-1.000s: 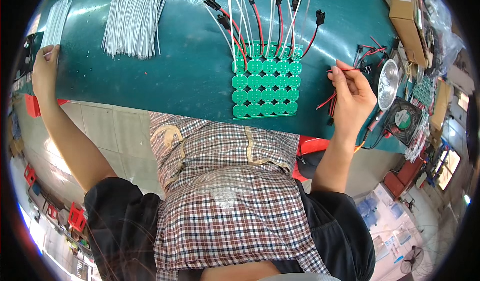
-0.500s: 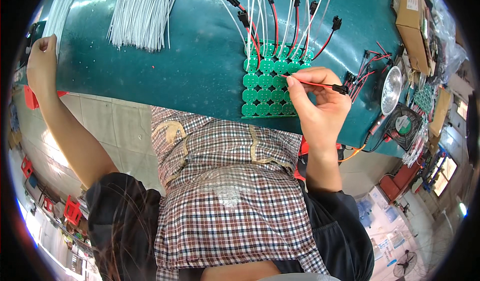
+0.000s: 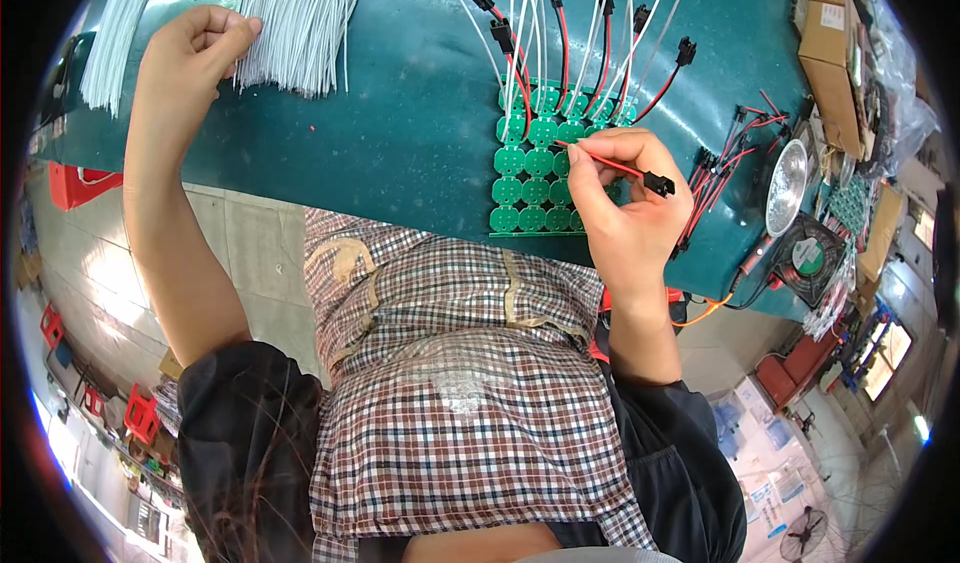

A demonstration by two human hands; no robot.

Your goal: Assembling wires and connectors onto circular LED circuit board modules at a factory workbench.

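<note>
Left hand: one hand (image 3: 195, 58), at the near left corner of the larger white bundle; its fingers are drawn close together, and I cannot tell whether they pinch a strand.
Right hand: one hand (image 3: 635, 198), over the right part of the green board; its fingers hold one lead, thumb and forefinger near the bare end.
Held lead: one red-and-black lead (image 3: 614, 166) with one black connector (image 3: 658, 184), its tip above the board, contact unclear.
Green board: one panel (image 3: 508, 191) on the surface (image 3: 390, 173), five rounded units across the top row, five down the left column; the hand hides some.
Standing leads: six (image 3: 564, 53) at the board's far part, each with a black connector.
White wires: several (image 3: 541, 48) rising among them, too crossed to count.
White bundles: two, a larger one (image 3: 300, 48) and a narrower one (image 3: 115, 48) to its left.
Right side: one pile of loose leads (image 3: 708, 185), overlapping, uncountable; one metal dish (image 3: 787, 189); one square black fan (image 3: 806, 259).
</note>
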